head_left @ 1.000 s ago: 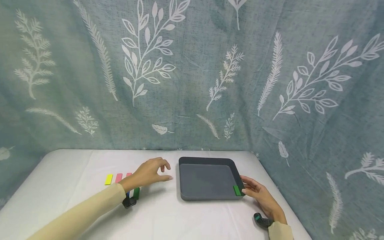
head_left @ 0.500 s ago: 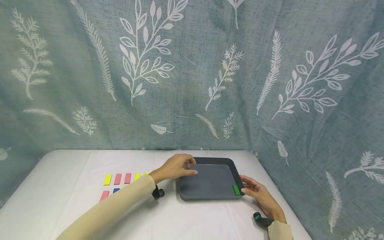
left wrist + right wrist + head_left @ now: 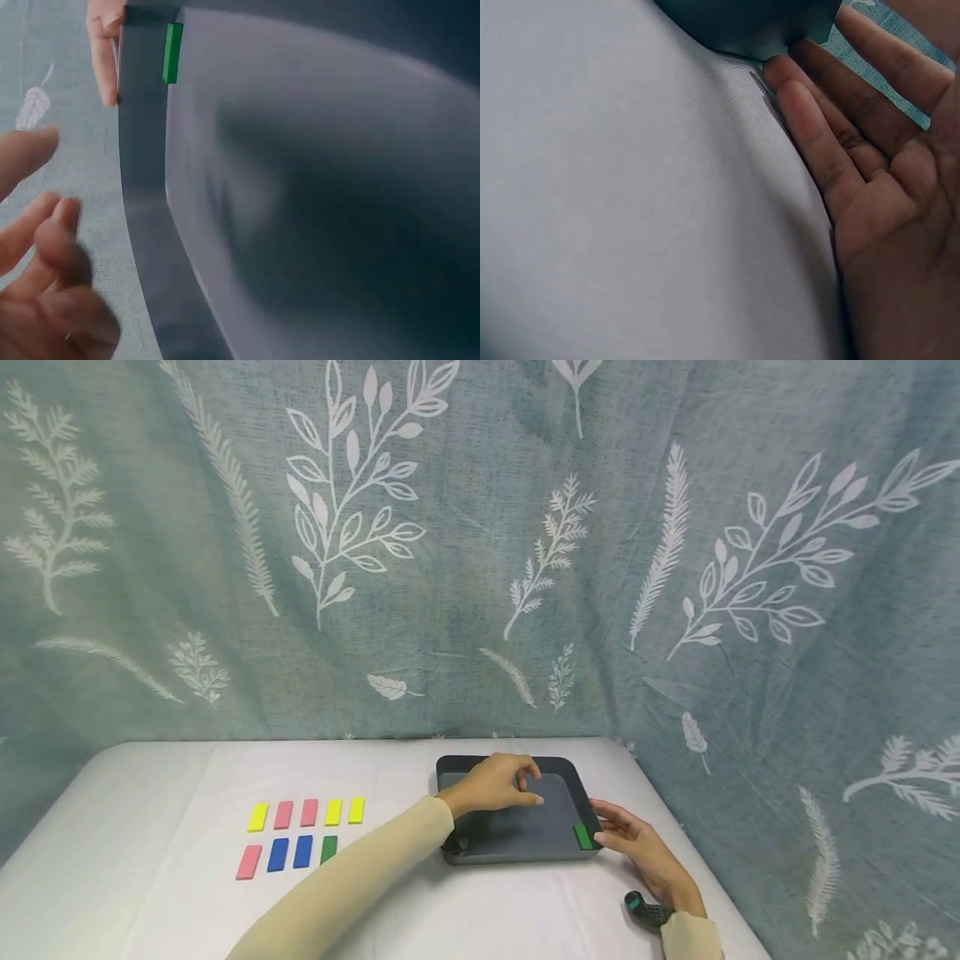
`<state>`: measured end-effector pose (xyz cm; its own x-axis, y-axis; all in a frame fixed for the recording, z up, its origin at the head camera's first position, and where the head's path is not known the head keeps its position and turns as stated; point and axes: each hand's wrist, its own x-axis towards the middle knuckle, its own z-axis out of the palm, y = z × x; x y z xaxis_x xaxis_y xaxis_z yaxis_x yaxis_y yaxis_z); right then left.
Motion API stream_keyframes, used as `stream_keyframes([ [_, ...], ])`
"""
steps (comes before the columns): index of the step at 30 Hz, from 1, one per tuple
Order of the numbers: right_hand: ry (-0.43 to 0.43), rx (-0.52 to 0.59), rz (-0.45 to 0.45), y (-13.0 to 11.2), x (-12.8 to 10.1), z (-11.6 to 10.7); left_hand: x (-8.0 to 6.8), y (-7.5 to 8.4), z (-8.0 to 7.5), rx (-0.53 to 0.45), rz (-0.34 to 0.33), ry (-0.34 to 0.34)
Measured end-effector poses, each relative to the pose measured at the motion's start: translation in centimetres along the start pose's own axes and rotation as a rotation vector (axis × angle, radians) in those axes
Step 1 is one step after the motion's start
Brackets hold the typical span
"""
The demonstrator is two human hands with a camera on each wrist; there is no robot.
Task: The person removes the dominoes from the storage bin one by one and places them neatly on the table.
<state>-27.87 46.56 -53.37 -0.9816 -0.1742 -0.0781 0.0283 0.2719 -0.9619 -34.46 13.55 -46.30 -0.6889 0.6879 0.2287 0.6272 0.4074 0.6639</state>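
Note:
A dark grey rectangular tray (image 3: 540, 858) rests on the white-covered table. One green block (image 3: 582, 837) lies inside at its near right corner; the left wrist view shows this green block (image 3: 172, 52) along the tray wall (image 3: 142, 172). My left hand (image 3: 495, 785) hovers over the tray's middle, fingers bent loosely and thumb apart, with nothing between them. At the tray's right side, my right hand (image 3: 637, 850) touches the outer wall with its fingertips. The right wrist view shows fairly straight fingers (image 3: 817, 135) against the tray's corner (image 3: 765, 26).
Left of the tray, small blocks lie in two rows on the table (image 3: 165, 860). The back row has yellow blocks (image 3: 333, 812) and pink blocks (image 3: 309, 812); the front has a pink block (image 3: 249, 862), blue blocks (image 3: 277, 855) and a green block (image 3: 328, 848). A patterned curtain (image 3: 465, 568) hangs behind.
My left hand has moved right, from beside the tray to over its middle, uncovering the rows of blocks. My right hand stays at the tray's right side.

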Motion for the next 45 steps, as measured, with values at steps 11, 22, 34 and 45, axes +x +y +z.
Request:
stream_keyframes([
  [11, 0.005, 0.006, 0.026, 0.1, -0.4, -0.2, 3.5, 1.2, 3.4, -0.010, -0.023, -0.091],
  [22, -0.003, 0.019, 0.014, -0.6, -0.4, 0.1, 6.1, 0.5, 5.1, 0.122, 0.049, -0.174],
  [34, -0.034, 0.029, -0.027, -0.5, -0.2, -0.1, 7.3, 2.2, 7.6, 0.414, 0.054, -0.241],
  [45, -0.019, 0.022, -0.017, -0.2, -0.3, -0.3, 8.1, 1.4, 8.0, 0.438, 0.050, -0.184],
])
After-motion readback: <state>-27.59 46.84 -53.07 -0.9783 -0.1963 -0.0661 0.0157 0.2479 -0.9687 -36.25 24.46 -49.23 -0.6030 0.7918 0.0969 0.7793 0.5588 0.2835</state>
